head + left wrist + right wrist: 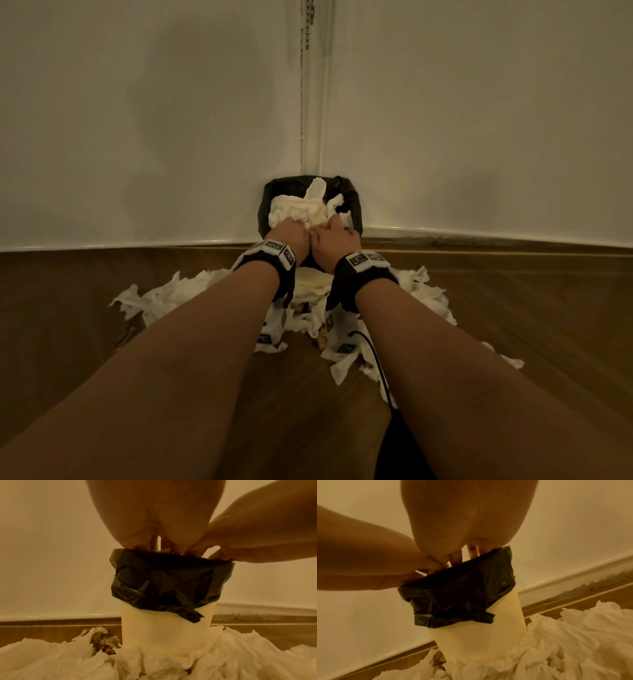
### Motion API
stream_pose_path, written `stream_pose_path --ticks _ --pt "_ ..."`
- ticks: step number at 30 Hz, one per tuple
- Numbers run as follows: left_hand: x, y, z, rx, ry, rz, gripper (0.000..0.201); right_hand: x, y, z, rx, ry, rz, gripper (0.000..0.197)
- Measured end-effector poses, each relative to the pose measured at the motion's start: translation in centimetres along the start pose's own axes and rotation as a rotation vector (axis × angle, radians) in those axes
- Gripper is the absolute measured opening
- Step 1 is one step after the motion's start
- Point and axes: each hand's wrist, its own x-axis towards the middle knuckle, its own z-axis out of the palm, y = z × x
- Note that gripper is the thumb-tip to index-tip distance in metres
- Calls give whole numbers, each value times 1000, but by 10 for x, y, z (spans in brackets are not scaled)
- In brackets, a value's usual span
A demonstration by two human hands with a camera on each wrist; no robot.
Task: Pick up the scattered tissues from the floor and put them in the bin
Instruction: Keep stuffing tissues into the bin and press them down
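A white bin (310, 270) with a black liner (352, 205) stands in the wall corner, heaped over its rim with crumpled white tissues (301, 205). My left hand (291, 233) and right hand (334, 236) sit side by side on the near part of that heap, fingers curled down into the tissues, tips hidden. In the left wrist view my left fingers (155, 542) dip behind the liner (163, 582); my right hand (257, 534) comes in from the right. In the right wrist view my right fingers (471, 551) reach over the liner rim (457, 595).
More white tissues lie on the wooden floor around the bin's foot, to the left (164, 294) and right (424, 291), and some brownish scraps (106, 643). White walls and a skirting board (479, 236) close in behind. A black cable (376, 363) trails under my right arm.
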Motion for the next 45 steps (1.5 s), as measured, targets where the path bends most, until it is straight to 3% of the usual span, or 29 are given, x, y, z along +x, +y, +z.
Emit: stream_pose_path --ticks 8,10,13,18,24,31,34,41,45 --pt "-5 -14 8 349 -14 82 42 11 2 6 -131 -89 23 49" --pt "-7 -11 5 352 -16 107 40 11 0 2 -108 -134 47 48" --pt "-17 -10 -4 179 111 118 33 6 -5 -6 -188 -189 60 44" --pt "-43 -20 -27 20 307 58 37 -13 -11 -21 -164 169 30 37" --pt "-95 -66 -48 -3 340 -32 36 -34 -31 -34 48 260 -60 31" --pt "-155 -149 -44 -75 129 -312 47 -50 -80 -18 288 27 -151 28" --pt "-174 -175 -34 -79 14 -383 42 -52 -102 -1 321 -72 -153 25" --pt "-187 -203 11 75 -237 -358 30 -52 -143 53 290 -336 -135 24" --pt "-185 -216 37 86 -285 -372 36 -52 -155 86 232 -506 -141 26"
